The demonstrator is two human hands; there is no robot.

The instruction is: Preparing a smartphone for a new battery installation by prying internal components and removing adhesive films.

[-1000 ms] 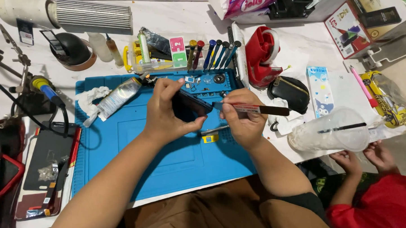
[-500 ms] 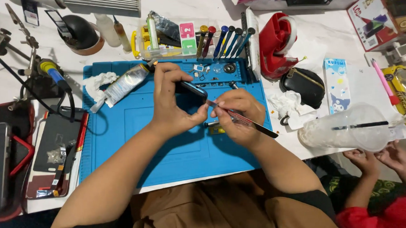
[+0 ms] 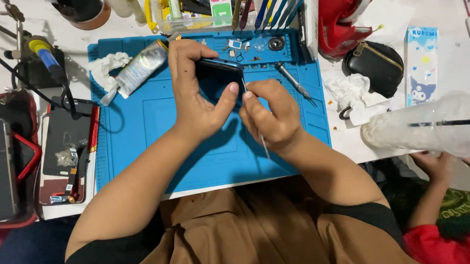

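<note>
The white bench (image 3: 428, 5) carried everything, w/ the blue work mat (image 3: 141, 130) spread across the middle. To my right another person's hands (image 3: 444, 163) held a big clear plastic cup (image 3: 417, 128); a red thing (image 3: 340, 19) and a black pouch (image 3: 373, 62) lay near it. On the left sat an opened phone (image 3: 63, 148) w/ its insides showing, plus a soldering iron (image 3: 45, 55). A tube (image 3: 139, 67) and a crumpled tissue (image 3: 107, 63) lay at the mat's upper left.

My left hand (image 3: 197, 97) was closed around the dark phone (image 3: 217, 75), gripping it tilted up over the mat's upper centre, thumb pressed on its near edge. My right hand (image 3: 271, 115) was closed on a thin metal tool (image 3: 261, 141), pinched btwn the fingertips, tip right at the phone's edge by my thumb.

Progress, as I judged it: early-to-mid. Tiny parts (image 3: 242, 46) were already out in the mat's top trays, and a screwdriver (image 3: 293, 83) lay set down, so some stripping looked done. The phone itself looked closed up, so the edge work was left. Couldn't tell if any seam had opened.
</note>
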